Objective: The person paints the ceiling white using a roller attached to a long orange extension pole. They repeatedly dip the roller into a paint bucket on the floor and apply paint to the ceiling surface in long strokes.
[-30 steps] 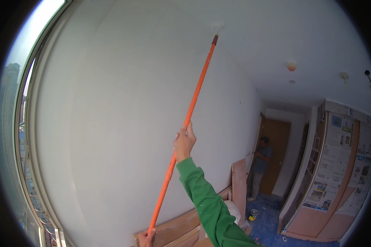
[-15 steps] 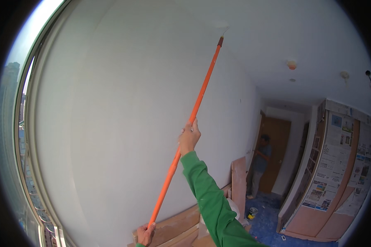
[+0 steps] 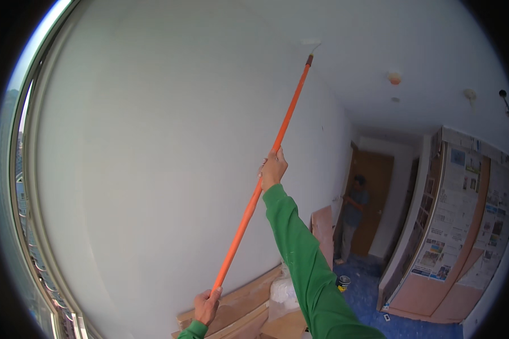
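Both hands are clamped on the long orange extension pole (image 3: pixel 263 175): left hand (image 3: pixel 207 305) at its lower end, right hand (image 3: pixel 273 168) at mid-length. The white paint roller (image 3: pixel 311 43) at its tip presses where the white wall (image 3: pixel 152 158) meets the ceiling (image 3: pixel 390 39). Step judged: rolling the top edge; the next stroke likely needs steady pressure along that line.

Bright daylight from the window (image 3: pixel 25 186) at left; sharp focus, fisheye-bent, black-vignetted edges.
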Motion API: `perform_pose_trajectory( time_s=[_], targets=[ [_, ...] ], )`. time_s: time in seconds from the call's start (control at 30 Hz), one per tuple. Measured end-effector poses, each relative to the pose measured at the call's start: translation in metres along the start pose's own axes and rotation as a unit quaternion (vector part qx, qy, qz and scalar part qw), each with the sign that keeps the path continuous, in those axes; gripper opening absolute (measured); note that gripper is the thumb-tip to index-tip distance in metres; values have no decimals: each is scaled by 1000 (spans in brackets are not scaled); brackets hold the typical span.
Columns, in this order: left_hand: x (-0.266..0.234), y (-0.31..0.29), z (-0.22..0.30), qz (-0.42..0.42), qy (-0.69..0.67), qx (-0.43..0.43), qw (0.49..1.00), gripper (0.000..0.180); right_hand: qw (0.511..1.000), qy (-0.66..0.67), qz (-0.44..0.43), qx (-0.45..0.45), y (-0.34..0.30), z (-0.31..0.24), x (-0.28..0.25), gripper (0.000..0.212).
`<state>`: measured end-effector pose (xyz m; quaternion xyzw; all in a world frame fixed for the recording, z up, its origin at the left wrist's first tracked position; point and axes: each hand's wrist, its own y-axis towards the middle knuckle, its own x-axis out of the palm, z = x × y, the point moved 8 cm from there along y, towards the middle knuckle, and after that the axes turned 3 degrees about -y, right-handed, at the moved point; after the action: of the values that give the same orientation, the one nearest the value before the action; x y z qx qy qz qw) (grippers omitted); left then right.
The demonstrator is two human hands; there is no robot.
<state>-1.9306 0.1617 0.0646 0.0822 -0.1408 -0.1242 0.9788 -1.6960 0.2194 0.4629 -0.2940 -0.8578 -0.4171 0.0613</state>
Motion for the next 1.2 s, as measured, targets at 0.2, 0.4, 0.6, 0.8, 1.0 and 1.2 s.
perform_pose_trajectory(
  time_s=[0.2,0.4,0.6,0.8,1.0,1.2],
  targets=[
    [-3,0,46,-2,16,9,1000,49,999,2,10,31,21,-12,15,38],
    [6,-2,71,-10,14,18,1000,50,998,31,0,50,43,-22,11,27],
    [2,-20,83,-11,-4,8,1000,53,993,68,-27,95,1,-19,11,32],
    [-3,-11,84,-8,-7,17,1000,52,993,42,-51,101,-79,6,17,39],
    [-9,-26,51,-30,-44,2,999,49,992,44,-62,103,-141,7,9,42],
    [-9,-22,31,-21,-51,-24,998,44,991,55,-70,100,-144,11,3,48]
  ],
)
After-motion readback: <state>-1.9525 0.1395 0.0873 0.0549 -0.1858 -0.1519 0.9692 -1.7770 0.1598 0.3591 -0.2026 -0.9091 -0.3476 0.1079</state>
